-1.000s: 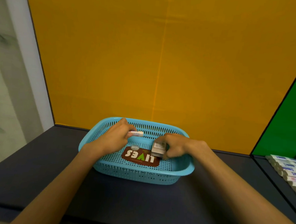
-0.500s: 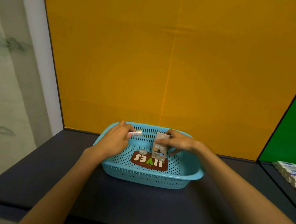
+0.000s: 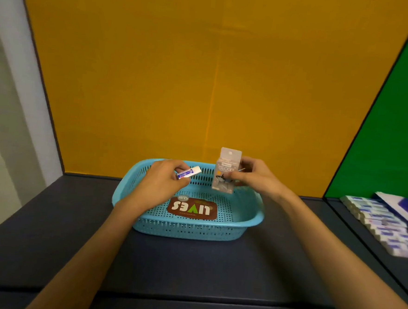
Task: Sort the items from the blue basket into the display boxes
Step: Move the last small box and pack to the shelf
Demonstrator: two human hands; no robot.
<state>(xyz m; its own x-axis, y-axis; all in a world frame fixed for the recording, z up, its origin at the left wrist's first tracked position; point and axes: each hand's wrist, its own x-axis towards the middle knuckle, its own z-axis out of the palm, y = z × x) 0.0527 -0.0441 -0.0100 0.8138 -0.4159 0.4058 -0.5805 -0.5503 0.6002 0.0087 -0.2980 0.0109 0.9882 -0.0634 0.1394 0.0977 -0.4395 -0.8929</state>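
The blue basket [image 3: 188, 228] stands on the dark counter against the yellow wall. A brown packet lettered "LIVES" [image 3: 192, 208] lies flat on its floor. Above the basket's left half, my left hand [image 3: 165, 178] pinches a small white tube-shaped box with blue print [image 3: 189, 172]. My right hand [image 3: 252, 175] holds a clear plastic hang-pack [image 3: 226, 171] upright over the basket's right rear corner. A row of white-and-blue boxes [image 3: 381, 224] fills a display at the right edge.
The dark counter [image 3: 190, 262] runs across the front, with bare surface before and to the left of the basket. A yellow back wall and a green panel [image 3: 393, 119] on the right enclose the space. A divider edge separates the counter from the display at right.
Both hands have risen out of the basket. My right hand lifted the clear pack from the basket floor to above the rim; my left hand kept its small box.
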